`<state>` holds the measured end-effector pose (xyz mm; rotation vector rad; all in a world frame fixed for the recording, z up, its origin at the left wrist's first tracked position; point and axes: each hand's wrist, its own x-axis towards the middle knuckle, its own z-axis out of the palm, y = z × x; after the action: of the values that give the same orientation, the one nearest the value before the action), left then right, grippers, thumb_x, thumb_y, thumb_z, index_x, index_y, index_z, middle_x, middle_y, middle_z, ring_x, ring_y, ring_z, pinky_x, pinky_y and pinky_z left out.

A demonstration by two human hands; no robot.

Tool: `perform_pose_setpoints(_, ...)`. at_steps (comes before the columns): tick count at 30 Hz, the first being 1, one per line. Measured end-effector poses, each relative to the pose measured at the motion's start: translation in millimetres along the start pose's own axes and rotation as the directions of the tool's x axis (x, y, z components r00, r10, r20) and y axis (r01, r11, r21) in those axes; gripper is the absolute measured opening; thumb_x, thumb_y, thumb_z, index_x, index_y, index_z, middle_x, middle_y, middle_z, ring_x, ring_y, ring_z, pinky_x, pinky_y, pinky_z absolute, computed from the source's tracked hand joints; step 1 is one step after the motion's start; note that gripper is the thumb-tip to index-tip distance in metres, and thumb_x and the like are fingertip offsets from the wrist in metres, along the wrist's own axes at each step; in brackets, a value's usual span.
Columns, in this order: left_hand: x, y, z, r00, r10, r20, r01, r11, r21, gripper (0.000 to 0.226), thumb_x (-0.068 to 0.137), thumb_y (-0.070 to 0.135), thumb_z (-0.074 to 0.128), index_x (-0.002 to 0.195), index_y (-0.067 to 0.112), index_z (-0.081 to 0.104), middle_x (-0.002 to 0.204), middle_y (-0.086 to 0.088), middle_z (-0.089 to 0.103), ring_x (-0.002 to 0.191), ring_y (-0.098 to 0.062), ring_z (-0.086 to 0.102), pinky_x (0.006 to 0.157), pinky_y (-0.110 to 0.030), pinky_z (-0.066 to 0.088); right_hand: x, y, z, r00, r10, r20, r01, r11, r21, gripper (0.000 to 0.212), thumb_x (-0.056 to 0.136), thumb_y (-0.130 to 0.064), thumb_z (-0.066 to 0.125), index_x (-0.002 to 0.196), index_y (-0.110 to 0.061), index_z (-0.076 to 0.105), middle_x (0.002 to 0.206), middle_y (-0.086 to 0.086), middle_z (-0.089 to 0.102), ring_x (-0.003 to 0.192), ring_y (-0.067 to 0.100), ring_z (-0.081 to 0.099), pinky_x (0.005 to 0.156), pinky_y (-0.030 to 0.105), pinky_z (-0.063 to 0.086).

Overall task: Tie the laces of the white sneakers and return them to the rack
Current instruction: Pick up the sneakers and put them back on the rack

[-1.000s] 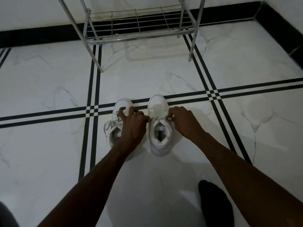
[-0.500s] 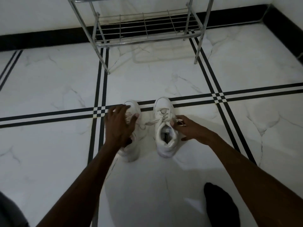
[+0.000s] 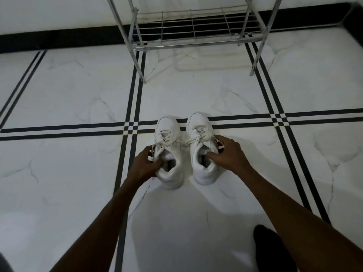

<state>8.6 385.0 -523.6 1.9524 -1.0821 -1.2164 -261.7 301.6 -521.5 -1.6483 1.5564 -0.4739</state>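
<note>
Two white sneakers stand side by side on the marble floor, toes pointing away from me. My left hand [image 3: 144, 163] grips the left sneaker [image 3: 169, 134] at its collar, thumb inside the opening. My right hand [image 3: 228, 154] holds the right sneaker [image 3: 198, 124] the same way, thumb in the opening and fingers along its outer side. Both shoes show laces crossing over the tongue, with lace ends lying between the two shoes. The metal shoe rack [image 3: 196, 39] stands farther ahead against the wall, its bottom wire shelf bare.
The floor [image 3: 68, 95] is white marble with black double stripes. My foot in a dark sock [image 3: 273, 250] rests at the lower right. The rack's legs [image 3: 142, 75] stand on the floor ahead of the shoes. A black skirting runs along the wall.
My left hand slid from the left sneaker's laces back to its collar. My right hand shifted from the lace area onto the right sneaker's opening and side.
</note>
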Motion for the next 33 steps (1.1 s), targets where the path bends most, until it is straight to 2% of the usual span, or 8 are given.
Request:
perform_pose_setpoints(8, 13, 38, 23, 0.983, 0.046, -0.176, -0.046, 0.999, 0.005, 0.038, 0.08, 0.03, 0.062, 0.118, 0.029, 0.067, 0.096, 0.006, 0.075, 0.078, -0.018, 0.074, 0.074, -0.054, 0.062, 19, -19, -21, 0.994, -0.032, -0.101, 0.035, 0.999, 0.025, 0.037, 0.075, -0.019, 0.077, 0.11, -0.011, 0.07, 0.094, 0.002, 0.075, 0.087, 0.019, 0.069, 0.073, 0.023, 0.05)
perform_pose_setpoints(12, -4, 115, 12, 0.976, 0.082, -0.203, -0.081, 0.997, 0.012, 0.033, 0.081, 0.027, 0.063, 0.113, 0.031, 0.068, 0.095, 0.01, 0.074, 0.082, -0.017, 0.073, 0.074, -0.051, 0.062, 17, -70, -79, 0.992, -0.042, -0.123, 0.053, 0.994, 0.091, 0.036, 0.076, -0.012, 0.076, 0.111, -0.011, 0.071, 0.084, -0.011, 0.063, 0.08, 0.008, 0.063, 0.064, 0.002, 0.042)
perform_pose_setpoints(15, -25, 191, -11, 0.971, 0.118, -0.209, -0.114, 0.993, 0.031, 0.032, 0.086, 0.017, 0.066, 0.116, 0.029, 0.067, 0.098, 0.012, 0.074, 0.086, -0.01, 0.071, 0.076, -0.034, 0.061, 10, -129, -139, 0.986, -0.094, -0.139, 0.106, 0.991, 0.082, 0.033, 0.076, -0.011, 0.075, 0.109, -0.013, 0.072, 0.082, -0.01, 0.065, 0.068, -0.002, 0.056, 0.064, 0.007, 0.043)
perform_pose_setpoints(19, -58, 302, -49, 0.971, 0.12, -0.208, -0.112, 0.992, 0.049, 0.044, 0.09, 0.015, 0.064, 0.133, 0.02, 0.062, 0.112, 0.001, 0.073, 0.091, -0.011, 0.069, 0.069, -0.011, 0.052, 1, -214, -225, 0.981, -0.11, -0.161, 0.123, 0.989, 0.077, 0.036, 0.077, -0.017, 0.075, 0.113, -0.015, 0.071, 0.093, 0.0, 0.076, 0.084, 0.011, 0.067, 0.073, 0.022, 0.051)
perform_pose_setpoints(25, -73, 451, -102, 0.969, 0.13, -0.208, -0.123, 0.991, 0.046, 0.05, 0.087, 0.021, 0.067, 0.137, 0.021, 0.06, 0.117, 0.001, 0.072, 0.094, -0.014, 0.07, 0.071, -0.012, 0.051, 20, -322, -337, 0.989, -0.093, -0.118, 0.105, 0.99, 0.097, 0.048, 0.077, -0.025, 0.071, 0.124, -0.019, 0.066, 0.103, -0.001, 0.074, 0.096, 0.014, 0.068, 0.083, 0.029, 0.057)
perform_pose_setpoints(28, -53, 494, -120, 0.967, 0.144, -0.212, -0.136, 0.989, 0.051, 0.06, 0.078, 0.039, 0.062, 0.135, 0.022, 0.06, 0.114, 0.001, 0.072, 0.086, -0.02, 0.071, 0.071, -0.031, 0.057, 48, -354, -357, 0.983, -0.118, -0.141, 0.135, 0.983, 0.123, 0.052, 0.078, -0.021, 0.072, 0.129, -0.018, 0.064, 0.109, 0.004, 0.074, 0.102, 0.016, 0.068, 0.083, 0.019, 0.051)
perform_pose_setpoints(30, -33, 512, -128, 0.967, 0.137, -0.213, -0.127, 0.99, 0.059, 0.055, 0.077, 0.038, 0.062, 0.13, 0.024, 0.062, 0.111, 0.002, 0.073, 0.085, -0.019, 0.072, 0.075, -0.038, 0.059, 70, -367, -364, 0.983, -0.111, -0.145, 0.13, 0.983, 0.13, 0.048, 0.078, -0.017, 0.073, 0.126, -0.014, 0.065, 0.105, 0.007, 0.075, 0.099, 0.018, 0.068, 0.08, 0.021, 0.051)
perform_pose_setpoints(33, 11, 526, -132, 0.966, 0.151, -0.212, -0.139, 0.988, 0.068, 0.044, 0.085, 0.022, 0.068, 0.129, 0.023, 0.064, 0.107, 0.004, 0.072, 0.09, -0.019, 0.07, 0.076, -0.027, 0.055, 112, -379, -366, 0.981, -0.118, -0.155, 0.135, 0.985, 0.104, 0.039, 0.079, -0.016, 0.071, 0.118, -0.011, 0.069, 0.095, 0.008, 0.076, 0.09, 0.021, 0.071, 0.075, 0.026, 0.056)
